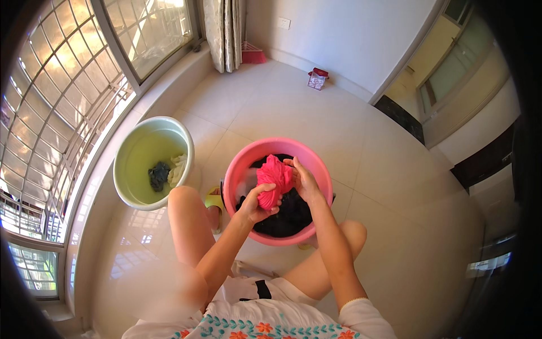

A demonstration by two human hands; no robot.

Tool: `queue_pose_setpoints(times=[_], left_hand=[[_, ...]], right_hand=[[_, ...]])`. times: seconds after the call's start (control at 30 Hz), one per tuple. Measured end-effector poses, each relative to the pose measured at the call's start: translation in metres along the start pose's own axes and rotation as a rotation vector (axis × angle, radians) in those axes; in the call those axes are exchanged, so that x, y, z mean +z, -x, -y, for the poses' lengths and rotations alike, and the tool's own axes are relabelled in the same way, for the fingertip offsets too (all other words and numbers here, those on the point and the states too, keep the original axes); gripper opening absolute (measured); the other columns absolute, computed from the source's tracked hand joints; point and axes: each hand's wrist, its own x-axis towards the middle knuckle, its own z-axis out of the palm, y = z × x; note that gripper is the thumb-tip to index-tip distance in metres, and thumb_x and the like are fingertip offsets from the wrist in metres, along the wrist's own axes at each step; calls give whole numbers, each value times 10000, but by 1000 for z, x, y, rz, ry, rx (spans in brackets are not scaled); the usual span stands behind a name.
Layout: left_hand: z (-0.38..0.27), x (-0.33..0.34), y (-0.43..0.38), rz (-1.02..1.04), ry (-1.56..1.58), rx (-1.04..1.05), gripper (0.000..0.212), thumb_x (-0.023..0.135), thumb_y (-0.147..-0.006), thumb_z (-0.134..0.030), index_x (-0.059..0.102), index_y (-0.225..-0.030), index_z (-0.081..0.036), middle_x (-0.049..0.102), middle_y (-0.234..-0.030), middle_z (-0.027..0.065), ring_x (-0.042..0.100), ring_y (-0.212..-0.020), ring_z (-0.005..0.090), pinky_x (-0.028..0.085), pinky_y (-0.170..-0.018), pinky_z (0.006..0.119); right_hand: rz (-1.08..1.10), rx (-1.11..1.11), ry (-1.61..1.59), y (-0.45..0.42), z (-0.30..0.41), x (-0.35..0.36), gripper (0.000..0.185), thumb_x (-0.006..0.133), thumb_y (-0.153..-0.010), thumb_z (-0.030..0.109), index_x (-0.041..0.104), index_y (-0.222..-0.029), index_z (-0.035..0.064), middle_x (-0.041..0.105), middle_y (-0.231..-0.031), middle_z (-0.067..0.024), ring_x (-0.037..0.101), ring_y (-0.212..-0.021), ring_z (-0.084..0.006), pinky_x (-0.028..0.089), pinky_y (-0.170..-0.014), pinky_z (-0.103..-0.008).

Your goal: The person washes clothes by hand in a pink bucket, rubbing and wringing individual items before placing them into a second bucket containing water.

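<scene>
A bunched bright pink cloth (273, 176) is held up over a pink plastic tub (326, 182). My left hand (256, 203) grips its lower end, with the fingers wrapped around it. At its upper right side, my right hand (302, 178) has its fingers extended and partly spread; whether they touch the cloth is hard to tell. Below the hands, dark wet-looking cloth (288, 216) lies in the tub, and a patch of water shows at its left side. The tub stands on the floor between my knees.
A pale green tub (153, 120) to the left holds a grey cloth (159, 176) and a cream cloth (178, 170). Beyond are a red broom (253, 56), a curtain (223, 34) and a small red-and-white box (317, 79) by the wall. A barred window (55, 84) lines the left.
</scene>
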Motion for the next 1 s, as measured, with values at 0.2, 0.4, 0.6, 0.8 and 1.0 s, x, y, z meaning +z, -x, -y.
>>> queue_pose_setpoints(times=[0.2, 0.4, 0.6, 0.8, 1.0], left_hand=[[12, 7, -2, 345, 517, -205, 438, 528, -731, -326, 413, -994, 6, 465, -756, 103, 446, -587, 149, 361, -445, 202], [1, 3, 1, 297, 305, -275, 417, 532, -738, -333, 428, -974, -6, 483, -729, 106, 467, -557, 158, 380, -440, 217], [4, 17, 3, -30, -326, -121, 331, 601, -706, -303, 479, -872, -44, 507, -653, 52, 493, -536, 154, 390, -437, 243], [23, 11, -21, -308, -1003, 101, 577, 670, -571, -405, 462, -894, 26, 539, -732, 105, 546, -611, 187, 442, -497, 279], [35, -24, -41, -620, -1503, 332, 825, 675, -518, -462, 358, -1007, 122, 528, -883, 222, 550, -808, 303, 440, -722, 335]], right_hand=[[233, -114, -419, 7, -12, 17, 639, 409, -764, 528, 299, -1231, 106, 377, -1187, -160, 399, -1067, -293, 334, -892, -421], [274, -130, -206, 8, 3, 21, 467, 588, -724, 355, 430, -1076, 93, 467, -1020, -95, 465, -948, -210, 390, -826, -349], [84, 17, 295, 1, 18, 27, 215, 641, -683, 160, 517, -822, 52, 530, -769, -36, 519, -719, -129, 434, -628, -267], [-188, -154, 1069, -10, -7, 15, 329, 650, -549, 199, 545, -819, 44, 577, -745, -144, 570, -714, -263, 445, -641, -341], [-474, -323, 1244, -15, -34, 24, 197, 606, -581, 154, 546, -751, 75, 569, -722, -163, 542, -728, -337, 439, -638, -390]])
